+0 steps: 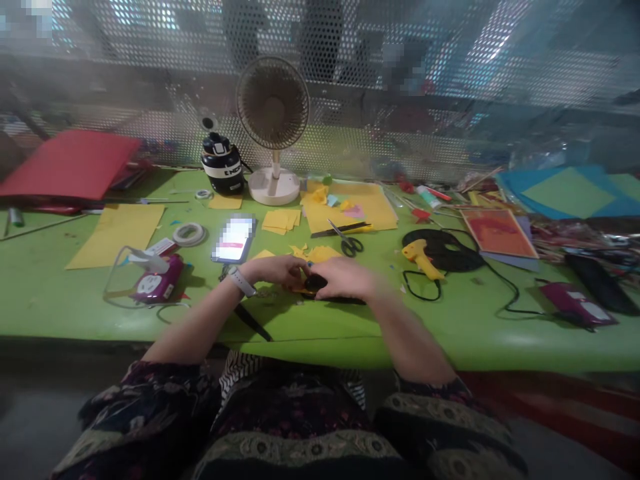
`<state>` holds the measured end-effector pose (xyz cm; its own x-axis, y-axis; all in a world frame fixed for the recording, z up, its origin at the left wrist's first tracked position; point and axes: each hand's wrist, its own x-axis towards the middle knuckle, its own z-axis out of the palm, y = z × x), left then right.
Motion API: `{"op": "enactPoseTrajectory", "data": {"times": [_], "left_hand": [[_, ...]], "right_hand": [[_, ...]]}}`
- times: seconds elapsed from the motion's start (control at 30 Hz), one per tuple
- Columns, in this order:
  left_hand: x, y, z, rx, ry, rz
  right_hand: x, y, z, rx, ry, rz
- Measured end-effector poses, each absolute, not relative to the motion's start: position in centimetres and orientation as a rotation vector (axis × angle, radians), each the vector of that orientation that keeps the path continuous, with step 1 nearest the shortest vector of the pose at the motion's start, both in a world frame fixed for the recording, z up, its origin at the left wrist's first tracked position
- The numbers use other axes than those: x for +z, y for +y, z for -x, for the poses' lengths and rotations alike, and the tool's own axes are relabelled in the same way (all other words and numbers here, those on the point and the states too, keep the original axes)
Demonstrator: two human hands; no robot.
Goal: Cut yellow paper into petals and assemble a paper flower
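My left hand (284, 270), with a pale watch (242, 281) on its wrist, meets my right hand (343, 277) low over the green table. Fingers of both are curled in around a small dark object (315, 283) with yellow bits by it; its kind is mostly hidden. Cut yellow paper pieces (320, 253) lie just beyond my knuckles. Past them, dark-handled scissors (350, 245) rest beside a yellow-and-black utility knife (345, 229). A phone (234, 238) with a lit screen lies beyond my left forearm.
Right of my hands, a yellow glue gun (423, 260) sits on a black mat (457, 252), its cord trailing. A purple power strip (157, 280) and tape roll (189, 233) are at left. A fan (274, 107) and dark bottle (223, 167) stand behind; red sheets (70, 163) lie far left.
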<state>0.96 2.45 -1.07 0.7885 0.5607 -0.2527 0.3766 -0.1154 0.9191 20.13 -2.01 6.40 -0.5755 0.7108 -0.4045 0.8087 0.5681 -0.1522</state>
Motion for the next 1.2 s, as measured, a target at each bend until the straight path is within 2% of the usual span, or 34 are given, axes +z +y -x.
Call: {"op": "enactPoseTrajectory", "data": {"times": [0.17, 0.3, 0.4, 0.5, 0.67, 0.73, 0.87, 1.03, 1.2], "left_hand": [[-1.3, 2.2, -1.3, 0.184, 0.698, -1.705], [-0.8, 2.0, -1.4, 0.122, 0.663, -1.719], [-0.3, 2.2, -1.1, 0.203, 0.693, -1.641], [0.1, 2.8, -0.6, 0.434, 0.794, -1.531], [0.2, 3.3, -0.6, 0.748, 0.911, -1.338], [0.1, 3.3, -0.8, 0.777, 0.940, -1.293], [-0.4, 3.2, -1.2, 0.810, 0.987, -1.261], [-0.5, 3.1, -1.5, 0.798, 1.001, -1.231], [-0.3, 3.0, -1.6, 0.790, 0.971, -1.249]], "right_hand": [[6.8, -2.4, -20.1, -0.425, 2.539, -1.217], [7.4, -2.2, -21.0, -0.518, 2.571, -1.207], [7.9, -1.8, -22.4, -0.625, 2.633, -1.261], [8.1, -1.0, -24.7, -0.682, 2.704, -1.446], [7.9, 3.3, -29.4, -0.700, 2.803, -2.003], [7.8, 6.3, -31.0, -0.591, 2.693, -2.349], [7.6, 12.6, -32.9, -0.092, 2.331, -2.803], [5.8, 16.9, -33.0, 0.010, 2.031, -2.695], [3.5, 18.3, -32.5, -0.032, 2.025, -2.557]]}}
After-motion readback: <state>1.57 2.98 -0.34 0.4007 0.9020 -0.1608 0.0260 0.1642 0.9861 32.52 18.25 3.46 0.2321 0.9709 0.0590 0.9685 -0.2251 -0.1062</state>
